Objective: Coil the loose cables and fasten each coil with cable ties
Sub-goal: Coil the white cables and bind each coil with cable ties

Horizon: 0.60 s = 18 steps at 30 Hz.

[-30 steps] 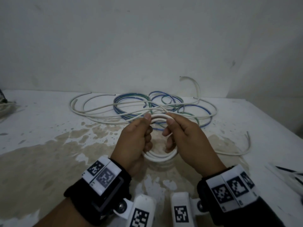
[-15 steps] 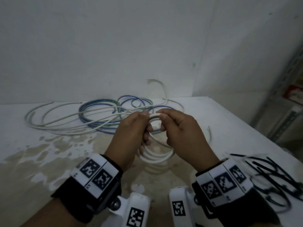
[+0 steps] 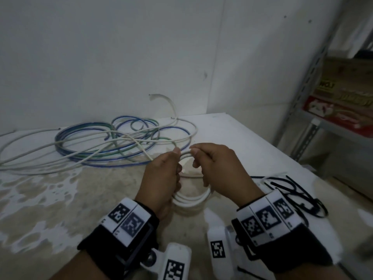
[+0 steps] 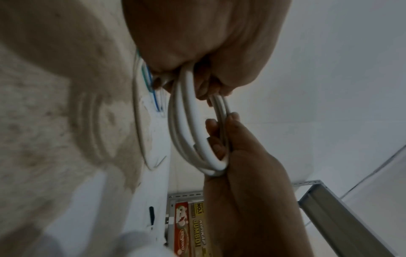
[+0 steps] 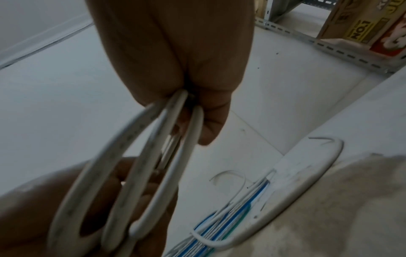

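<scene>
A small coil of thick white cable [image 3: 191, 198] is held upright between both hands just above the stained table [image 3: 60, 199]. My left hand [image 3: 163, 174] grips its left side, and my right hand [image 3: 214, 168] grips its right side, thumbs near the top loop. The left wrist view shows the white coil [image 4: 189, 132] with fingers curled through it. In the right wrist view the white coil [image 5: 140, 173] fans into three loops from my right fingers [image 5: 211, 125]. Loose blue, green and white cables [image 3: 105, 142] lie tangled behind. Black cable ties [image 3: 292, 190] lie at the right.
A white wall stands close behind the table. The table's right edge [image 3: 282, 154] drops off toward a metal shelf [image 3: 314, 110] holding cardboard boxes [image 3: 343, 93]. A white cable end [image 3: 167, 102] curls up against the wall.
The view has swung to the right, bringing the cable ties and shelf into sight. Both hands keep hold of the white coil, with the thumbs now slightly farther apart on top.
</scene>
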### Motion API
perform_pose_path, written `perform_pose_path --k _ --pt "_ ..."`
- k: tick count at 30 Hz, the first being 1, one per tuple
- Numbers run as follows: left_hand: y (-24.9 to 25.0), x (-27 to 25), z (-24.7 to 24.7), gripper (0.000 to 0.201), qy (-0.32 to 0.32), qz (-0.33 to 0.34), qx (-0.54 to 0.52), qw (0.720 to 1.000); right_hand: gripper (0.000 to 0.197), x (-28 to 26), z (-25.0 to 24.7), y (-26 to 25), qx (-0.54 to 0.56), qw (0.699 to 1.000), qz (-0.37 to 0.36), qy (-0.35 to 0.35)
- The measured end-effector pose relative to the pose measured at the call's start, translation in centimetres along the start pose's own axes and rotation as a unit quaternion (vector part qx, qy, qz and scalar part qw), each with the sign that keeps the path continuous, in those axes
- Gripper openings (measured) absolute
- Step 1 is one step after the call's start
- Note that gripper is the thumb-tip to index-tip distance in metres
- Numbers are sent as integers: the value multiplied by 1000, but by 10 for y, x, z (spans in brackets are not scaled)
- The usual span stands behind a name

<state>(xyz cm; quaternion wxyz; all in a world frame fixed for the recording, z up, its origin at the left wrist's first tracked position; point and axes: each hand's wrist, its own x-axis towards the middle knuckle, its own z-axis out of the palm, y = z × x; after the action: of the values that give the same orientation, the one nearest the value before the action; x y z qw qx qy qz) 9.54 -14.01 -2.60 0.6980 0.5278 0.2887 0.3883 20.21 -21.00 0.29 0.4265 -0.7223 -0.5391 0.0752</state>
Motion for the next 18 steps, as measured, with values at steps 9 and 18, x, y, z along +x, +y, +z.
perform_pose_path --k 9,18 --pt "-18 -3 -5 28 11 -7 -23 1000 23 -30 -90 25 -219 965 144 -36" --pt "-21 -2 -12 23 -9 -88 -103 991 28 -59 -136 56 -415 825 332 -193"
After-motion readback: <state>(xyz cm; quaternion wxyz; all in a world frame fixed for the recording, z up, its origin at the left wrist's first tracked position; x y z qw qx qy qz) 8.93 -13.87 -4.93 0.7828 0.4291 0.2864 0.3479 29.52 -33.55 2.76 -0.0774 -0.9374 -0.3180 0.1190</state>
